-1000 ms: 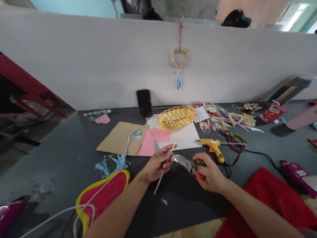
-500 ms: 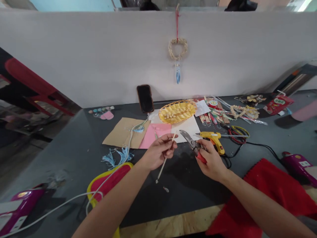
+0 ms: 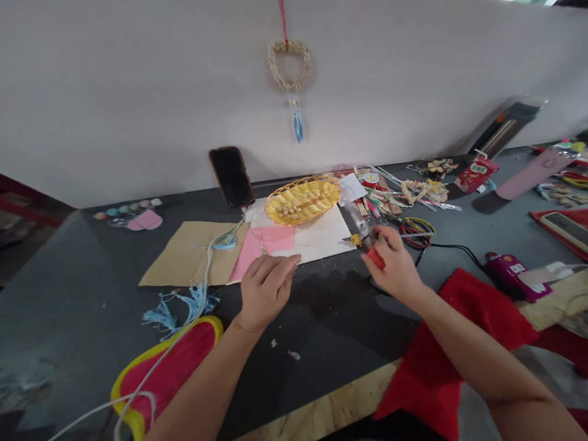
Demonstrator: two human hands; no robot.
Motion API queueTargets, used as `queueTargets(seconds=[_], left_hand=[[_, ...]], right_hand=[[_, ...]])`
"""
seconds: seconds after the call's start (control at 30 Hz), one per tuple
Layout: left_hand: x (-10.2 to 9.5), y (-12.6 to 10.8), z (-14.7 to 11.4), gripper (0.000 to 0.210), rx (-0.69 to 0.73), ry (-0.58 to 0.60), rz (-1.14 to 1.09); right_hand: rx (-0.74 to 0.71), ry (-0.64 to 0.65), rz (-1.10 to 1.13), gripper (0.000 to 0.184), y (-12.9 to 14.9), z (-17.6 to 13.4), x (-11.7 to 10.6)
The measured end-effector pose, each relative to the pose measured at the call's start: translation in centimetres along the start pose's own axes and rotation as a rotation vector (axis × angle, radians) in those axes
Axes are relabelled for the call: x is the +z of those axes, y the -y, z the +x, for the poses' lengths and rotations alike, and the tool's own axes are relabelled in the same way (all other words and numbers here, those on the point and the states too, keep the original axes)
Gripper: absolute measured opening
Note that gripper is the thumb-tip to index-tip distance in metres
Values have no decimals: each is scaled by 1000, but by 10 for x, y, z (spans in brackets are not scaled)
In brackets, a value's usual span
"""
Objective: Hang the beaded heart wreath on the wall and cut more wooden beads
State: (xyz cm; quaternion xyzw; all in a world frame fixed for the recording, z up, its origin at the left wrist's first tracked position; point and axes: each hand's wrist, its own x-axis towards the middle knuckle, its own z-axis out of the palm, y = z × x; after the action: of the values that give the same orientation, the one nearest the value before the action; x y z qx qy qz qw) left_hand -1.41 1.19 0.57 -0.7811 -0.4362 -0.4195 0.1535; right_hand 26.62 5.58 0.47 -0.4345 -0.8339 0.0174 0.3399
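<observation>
My right hand (image 3: 394, 263) grips a pair of pruning shears (image 3: 375, 256) by the red handles. Their metal blades point up and away, smeared by motion. The yellow hot glue gun (image 3: 355, 239) lies just behind them, mostly covered by that hand. To the left, my left hand (image 3: 266, 288) is closed, back upward, with thumb and fingers pressed together in front of the pink paper (image 3: 245, 251). What it pinches is hidden; no stick clearly shows. Small pale scraps (image 3: 294, 355) lie on the dark table (image 3: 340, 343) below the hands.
A yellow woven basket (image 3: 316, 196) sits on white paper, with a phone (image 3: 232, 176) leaning behind it. Craft sticks and wrapped pieces crowd the back right. A white cable (image 3: 207, 269) crosses blue tassels (image 3: 184, 309) and a pink-yellow pad (image 3: 169, 361). Red cloth (image 3: 478, 318) lies at right.
The view has swung right and down. My left hand has turned back-up, and the thin pale stick it held no longer clearly shows. The shears' blades now point more upward, over the glue gun.
</observation>
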Motion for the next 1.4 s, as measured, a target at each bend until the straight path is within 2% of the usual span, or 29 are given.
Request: queueTargets(seconds=[0.07,0.13,0.23,0.33,0.5,0.73,0.83,0.93,1.03,1.17,1.3,1.4], left_hand=[[5,1,0,22,53,16,35],[10,2,-1,22,80,38,48],[15,2,-3,21,99,72,48],[17,1,-4,21,109,92,33],[15,-2,-4,20,108,80,15],[14,-2,-3,23,117,79,3],[15,-2,-3,20,119,80,7],[16,-2,-5,20,93,90,10],[17,-3,-6,23,74,92,24],[19,-5,-9,23,75,105,41],[19,-10,-12,22,87,136,12],[20,-16,-13,24,88,171,-17]], right_hand=[[108,-7,-72,13,-16,2,-9],[157,55,-157,19,-29,-4,-13],[166,188,-255,22,-38,-20,-10],[138,243,-297,22,-39,-31,-2],[112,184,-335,21,-47,-26,3],[179,128,-399,23,-75,-13,2],[189,110,-371,20,-79,-9,-1],[173,41,-316,18,-65,-1,-9],[119,-35,-139,18,-35,8,-12],[69,-84,110,33,8,5,10],[32,17,260,26,26,-13,35],[-37,39,238,26,26,-20,34]])
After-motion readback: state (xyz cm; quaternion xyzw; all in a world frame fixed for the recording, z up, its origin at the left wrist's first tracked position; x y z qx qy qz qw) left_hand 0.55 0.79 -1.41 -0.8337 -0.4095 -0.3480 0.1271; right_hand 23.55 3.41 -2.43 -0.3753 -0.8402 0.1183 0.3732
